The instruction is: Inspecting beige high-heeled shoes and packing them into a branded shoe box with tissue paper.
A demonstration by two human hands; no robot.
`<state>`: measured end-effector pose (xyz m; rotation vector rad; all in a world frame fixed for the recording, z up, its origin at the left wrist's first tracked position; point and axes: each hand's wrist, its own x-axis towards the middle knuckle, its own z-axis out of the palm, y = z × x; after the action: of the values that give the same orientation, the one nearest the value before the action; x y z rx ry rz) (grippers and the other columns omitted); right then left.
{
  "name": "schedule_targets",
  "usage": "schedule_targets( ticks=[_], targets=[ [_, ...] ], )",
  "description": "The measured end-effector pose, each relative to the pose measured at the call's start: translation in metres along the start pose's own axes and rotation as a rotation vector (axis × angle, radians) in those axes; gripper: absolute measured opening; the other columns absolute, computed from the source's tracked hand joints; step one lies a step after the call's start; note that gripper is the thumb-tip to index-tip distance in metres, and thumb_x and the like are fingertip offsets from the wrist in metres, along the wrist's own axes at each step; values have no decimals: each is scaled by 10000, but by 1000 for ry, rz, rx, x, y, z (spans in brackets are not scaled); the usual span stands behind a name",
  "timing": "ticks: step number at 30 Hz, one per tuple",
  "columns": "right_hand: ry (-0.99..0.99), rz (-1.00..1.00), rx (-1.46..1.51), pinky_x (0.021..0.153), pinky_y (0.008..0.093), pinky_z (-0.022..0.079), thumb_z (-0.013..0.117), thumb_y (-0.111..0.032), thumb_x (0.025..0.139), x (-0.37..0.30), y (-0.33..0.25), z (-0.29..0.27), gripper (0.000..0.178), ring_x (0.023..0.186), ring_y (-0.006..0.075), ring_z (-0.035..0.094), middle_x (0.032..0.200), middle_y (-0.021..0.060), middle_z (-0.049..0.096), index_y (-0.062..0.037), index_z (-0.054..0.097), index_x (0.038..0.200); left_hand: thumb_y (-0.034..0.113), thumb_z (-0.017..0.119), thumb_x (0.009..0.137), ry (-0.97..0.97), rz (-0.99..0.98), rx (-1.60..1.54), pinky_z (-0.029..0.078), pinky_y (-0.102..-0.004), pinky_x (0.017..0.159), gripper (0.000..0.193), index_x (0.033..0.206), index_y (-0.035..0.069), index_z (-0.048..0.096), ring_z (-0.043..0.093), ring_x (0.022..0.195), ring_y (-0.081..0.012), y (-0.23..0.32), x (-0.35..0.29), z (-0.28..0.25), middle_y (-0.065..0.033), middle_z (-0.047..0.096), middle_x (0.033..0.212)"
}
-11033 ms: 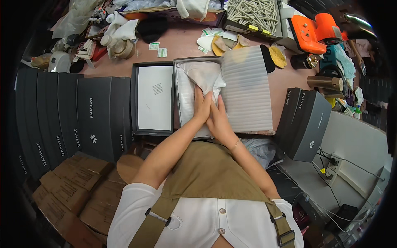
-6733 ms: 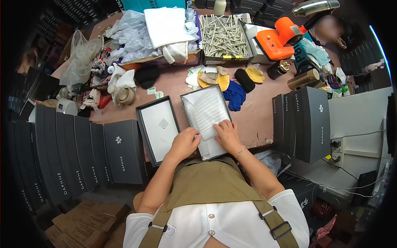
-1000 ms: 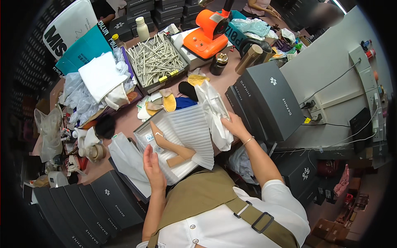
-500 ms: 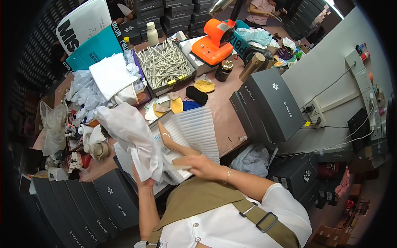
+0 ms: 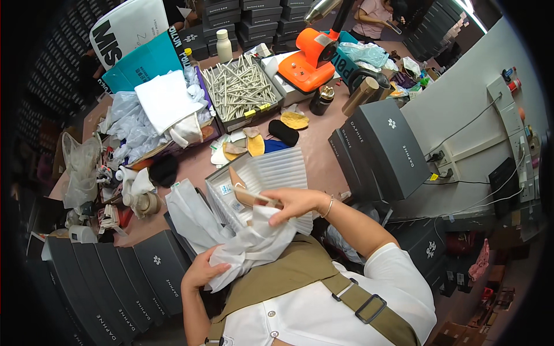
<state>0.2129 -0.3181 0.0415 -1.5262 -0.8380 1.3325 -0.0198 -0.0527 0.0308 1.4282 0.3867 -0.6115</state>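
Note:
A grey shoe box lies open in front of me, lined with white ribbed padding. A tan pointed shoe rests inside it, partly covered by my right hand. My left hand is closed on the lower end of a thin white wrapping sheet, which is crumpled across the box's near side. Above the sheet, my right hand pinches a thin pale stick, with its thumb against the sheet. Another white sheet drapes over the box's left side.
A bin of pale sticks stands at the back, beside an orange lamp base. Grey shoe boxes are stacked at the right; several more stand at the left. Yellow pads and a black roll lie behind the open box.
The raised white sheet has come down and now lies across the near side of the box. My right hand has moved up and to the right; my left hand's fingers now show on the sheet.

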Motion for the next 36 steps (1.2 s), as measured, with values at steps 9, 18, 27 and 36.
schedule_targets(
  ticks=[9, 18, 27, 36],
  targets=[
    [-228, 14, 130, 971, 292, 389, 741, -407, 788, -40, 44, 39, 811, 1117, 167, 492, 1205, 84, 554, -20, 374, 1398, 170, 808, 690, 82, 166, -438, 466, -293, 893, 620, 1214, -52, 564, 601, 979, -159, -19, -18, -5, -91, 636, 1101],
    [-162, 168, 421, 560, 162, 442, 688, -301, 848, -60, 31, 26, 675, 768, 41, 527, 1103, 16, 567, -57, 391, 1403, 141, 667, 879, 806, 740, -683, 537, -314, 663, 159, 996, 40, 630, 646, 792, -162, 25, -22, -88, -89, 668, 921],
    [-144, 149, -217, 782, 328, 489, 597, -411, 885, -39, 21, 51, 693, 925, 213, 584, 1108, 156, 543, -11, 361, 1399, 163, 599, 927, 1345, 1141, -308, 501, -324, 745, 232, 1008, -54, 607, 623, 800, -194, 87, -35, -55, -124, 640, 959],
    [117, 307, 395, 597, 203, 496, 524, -170, 878, -60, 22, 51, 654, 733, 65, 505, 1088, 50, 513, -101, 256, 1470, 382, 716, 793, 133, -105, 945, 497, -423, 826, 504, 1113, 0, 637, 635, 909, -363, -93, 44, -39, -217, 650, 956]
  ],
)
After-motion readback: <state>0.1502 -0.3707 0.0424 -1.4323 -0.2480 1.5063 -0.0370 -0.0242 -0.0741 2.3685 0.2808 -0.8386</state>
